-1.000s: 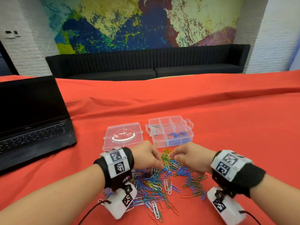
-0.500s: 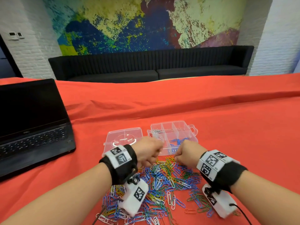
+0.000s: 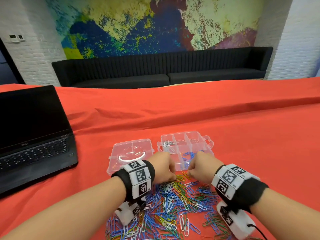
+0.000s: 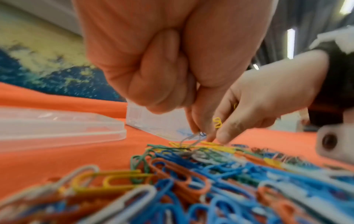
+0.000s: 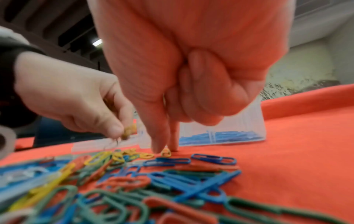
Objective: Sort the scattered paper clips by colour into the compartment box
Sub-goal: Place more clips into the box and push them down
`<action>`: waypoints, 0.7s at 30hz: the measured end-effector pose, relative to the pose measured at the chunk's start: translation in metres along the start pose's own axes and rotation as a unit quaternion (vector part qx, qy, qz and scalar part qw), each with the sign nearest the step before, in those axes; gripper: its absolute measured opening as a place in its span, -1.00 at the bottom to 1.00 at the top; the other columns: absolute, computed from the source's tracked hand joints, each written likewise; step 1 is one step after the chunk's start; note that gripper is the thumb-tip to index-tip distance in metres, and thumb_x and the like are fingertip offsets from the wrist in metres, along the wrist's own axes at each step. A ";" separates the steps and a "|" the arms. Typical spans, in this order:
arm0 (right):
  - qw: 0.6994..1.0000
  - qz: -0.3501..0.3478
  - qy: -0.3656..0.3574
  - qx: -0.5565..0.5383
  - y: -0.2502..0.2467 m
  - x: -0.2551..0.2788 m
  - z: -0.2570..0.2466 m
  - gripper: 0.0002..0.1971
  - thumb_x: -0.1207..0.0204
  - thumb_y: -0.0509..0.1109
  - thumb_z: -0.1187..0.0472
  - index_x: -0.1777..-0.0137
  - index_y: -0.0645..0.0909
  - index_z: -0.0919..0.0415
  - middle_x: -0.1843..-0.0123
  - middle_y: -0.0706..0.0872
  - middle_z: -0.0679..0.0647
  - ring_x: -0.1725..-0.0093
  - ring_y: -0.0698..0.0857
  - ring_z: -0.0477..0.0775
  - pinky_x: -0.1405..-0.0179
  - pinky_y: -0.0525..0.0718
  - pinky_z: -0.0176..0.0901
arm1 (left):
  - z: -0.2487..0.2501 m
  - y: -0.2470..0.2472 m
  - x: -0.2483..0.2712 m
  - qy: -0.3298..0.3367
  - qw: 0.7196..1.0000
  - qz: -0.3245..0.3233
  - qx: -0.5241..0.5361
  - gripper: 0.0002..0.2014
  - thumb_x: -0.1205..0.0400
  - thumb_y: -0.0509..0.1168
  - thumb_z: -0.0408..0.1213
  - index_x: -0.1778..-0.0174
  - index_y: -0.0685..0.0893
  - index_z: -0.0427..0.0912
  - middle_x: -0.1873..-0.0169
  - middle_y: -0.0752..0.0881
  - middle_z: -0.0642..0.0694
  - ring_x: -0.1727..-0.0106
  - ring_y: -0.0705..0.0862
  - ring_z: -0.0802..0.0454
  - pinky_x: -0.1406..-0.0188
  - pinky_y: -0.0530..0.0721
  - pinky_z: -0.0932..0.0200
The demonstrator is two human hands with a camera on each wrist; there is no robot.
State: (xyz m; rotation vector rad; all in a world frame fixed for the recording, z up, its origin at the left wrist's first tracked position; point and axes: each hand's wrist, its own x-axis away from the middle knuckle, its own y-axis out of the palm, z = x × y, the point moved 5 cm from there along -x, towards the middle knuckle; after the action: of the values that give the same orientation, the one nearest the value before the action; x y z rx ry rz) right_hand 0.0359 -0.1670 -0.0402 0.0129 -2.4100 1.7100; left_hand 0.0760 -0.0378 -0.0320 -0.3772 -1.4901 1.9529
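Note:
A pile of mixed coloured paper clips (image 3: 174, 205) lies on the red cloth in front of me. Behind it stands the clear compartment box (image 3: 207, 144), with white clips (image 3: 167, 144) in its back left cell and blue clips (image 3: 189, 155) in a front cell. Both hands work at the pile's far edge, close to the box's front wall. My left hand (image 3: 173, 177) (image 4: 199, 134) has its fingers curled and pinches a pale clip (image 4: 189, 140) lifted off the pile. My right hand (image 3: 188, 174) (image 5: 166, 147) pinches a yellow clip (image 5: 166, 152) (image 4: 217, 123) between thumb and forefinger.
The box's clear lid (image 3: 131, 153) lies flat to the left of the box. An open black laptop (image 3: 34, 135) stands at the left of the table. Red cloth (image 3: 259, 153) stretches away to the right and behind the box. A black sofa (image 3: 164, 70) lines the far wall.
Both hands have shifted a little away from me, from over the pile to its far edge against the box's front. The head view has moved too.

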 end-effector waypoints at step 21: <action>0.835 -0.135 0.133 -0.517 0.004 0.028 0.024 -0.78 -0.46 0.31 0.32 0.38 0.42 0.15 0.57 0.20 -0.03 0.64 0.09 -0.11 0.71 0.04 -0.49 | -0.037 0.003 0.016 -0.117 0.923 -0.005 0.366 -0.86 -0.49 0.51 -0.18 0.36 0.78 -0.11 0.63 0.31 -0.09 0.66 0.20 0.05 0.69 0.26 0.37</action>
State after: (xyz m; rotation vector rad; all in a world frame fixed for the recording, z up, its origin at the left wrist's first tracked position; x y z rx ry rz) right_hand 0.0048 -0.1852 -0.0476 -0.0307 -2.5989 0.1338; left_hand 0.0844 0.0004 -0.0437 0.2011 -0.7741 2.4289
